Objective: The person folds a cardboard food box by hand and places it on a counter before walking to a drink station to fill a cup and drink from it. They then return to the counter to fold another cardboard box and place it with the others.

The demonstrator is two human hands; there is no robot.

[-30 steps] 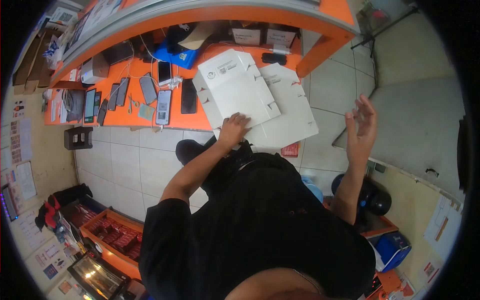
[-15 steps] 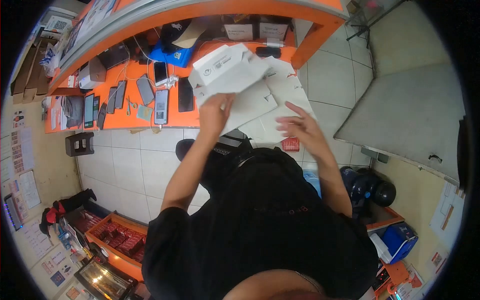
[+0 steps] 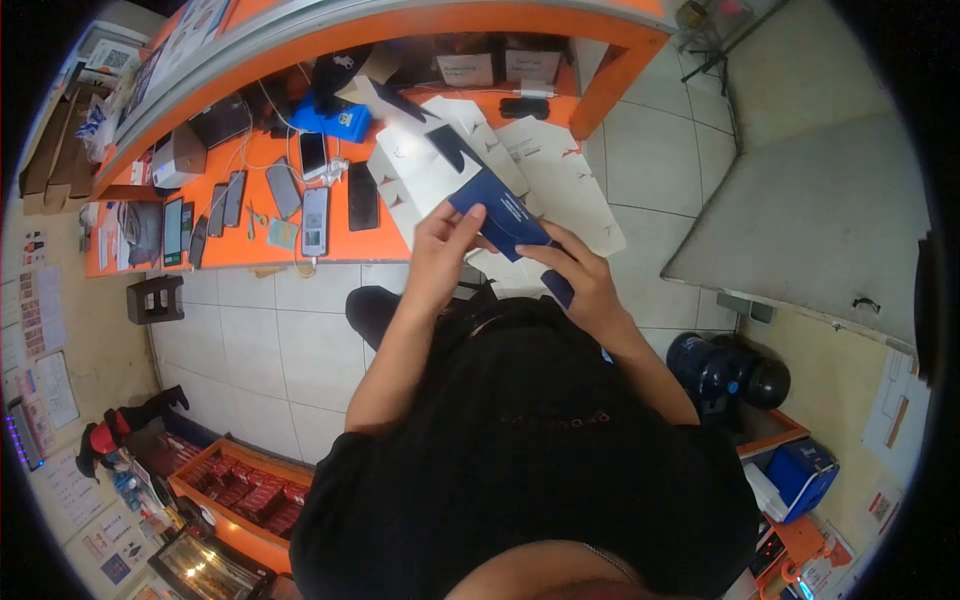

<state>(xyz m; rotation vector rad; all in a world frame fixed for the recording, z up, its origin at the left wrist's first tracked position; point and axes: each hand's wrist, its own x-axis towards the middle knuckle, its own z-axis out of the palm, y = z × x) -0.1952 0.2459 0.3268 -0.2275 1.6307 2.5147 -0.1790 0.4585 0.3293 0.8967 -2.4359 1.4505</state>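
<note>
A partly folded cardboard box, dark blue on its outer panel and white elsewhere, is held up over the orange table's front edge. My left hand pinches its near left side, with the thumb on the blue panel. Around its near right end are the fingers of my right hand, where a small blue flap shows under the palm. White flaps stick out from the far end. Beneath lies a flat white cardboard sheet with cut slots, reaching past the table's edge.
On the orange table lie several phones, among them a grey one and a black one, plus scissors, cables and a blue pouch. An orange shelf beam crosses above. Large bottles stand at right.
The cardboard has been turned so that its dark blue side shows. My right hand has come in from the right and taken hold of it; my left hand has kept its grip, shifting slightly nearer.
</note>
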